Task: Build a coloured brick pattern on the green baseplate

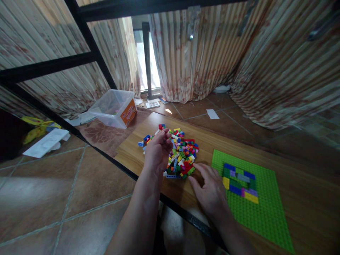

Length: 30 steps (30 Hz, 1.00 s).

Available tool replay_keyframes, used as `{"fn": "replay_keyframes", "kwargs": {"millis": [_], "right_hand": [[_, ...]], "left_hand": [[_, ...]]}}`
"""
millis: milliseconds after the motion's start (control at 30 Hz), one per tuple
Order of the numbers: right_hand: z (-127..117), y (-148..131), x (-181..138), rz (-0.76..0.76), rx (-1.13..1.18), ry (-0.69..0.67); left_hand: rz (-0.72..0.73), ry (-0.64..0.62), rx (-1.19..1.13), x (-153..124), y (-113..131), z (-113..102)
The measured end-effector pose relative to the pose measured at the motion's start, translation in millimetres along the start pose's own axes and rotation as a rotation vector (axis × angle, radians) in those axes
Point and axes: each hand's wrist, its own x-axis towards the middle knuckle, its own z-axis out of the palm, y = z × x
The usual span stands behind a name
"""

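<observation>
A heap of small coloured bricks (183, 153) lies on a low wooden table (297, 184). My left hand (157, 150) hovers over the heap's left side with its fingers curled and pinched together; what they hold, if anything, is hidden. My right hand (209, 189) rests flat on the table just right of the heap, fingers stretched toward the bricks and holding nothing. Beside it lies a green baseplate (265, 209) carrying a small square wall of bricks (240, 182) in blue, green, yellow, purple and grey.
A clear plastic tub with an orange label (114, 108) stands on a rug beyond the table's left end. Papers (212, 113) lie on the tiled floor. Striped curtains hang behind. A black metal frame (53, 65) crosses the left side. White packaging (46, 141) lies at far left.
</observation>
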Motion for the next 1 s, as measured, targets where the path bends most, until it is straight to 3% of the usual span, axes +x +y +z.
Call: {"fn": "replay_keyframes", "kwargs": {"millis": [500, 633, 700, 800, 900, 1000], "right_hand": [[6, 2, 3, 0.036, -0.008, 0.013], [1, 2, 2, 0.050, 0.025, 0.023], [-4, 2, 2, 0.053, 0.060, 0.061], [-13, 0, 2, 0.064, 0.122, 0.136], [-21, -2, 1, 0.086, 0.207, 0.192], [-23, -4, -1, 0.146, 0.309, 0.248]], "left_hand": [[-0.070, -0.024, 0.085, -1, -2, -1], [-0.027, -0.090, 0.234, -2, -7, -1], [0.024, -0.171, 0.389, -4, -11, -2], [0.072, -0.390, 0.664, -7, -19, -2], [0.042, -0.649, 0.894, -11, -30, -2], [0.000, -0.764, 1.066, -15, -38, -1]]}}
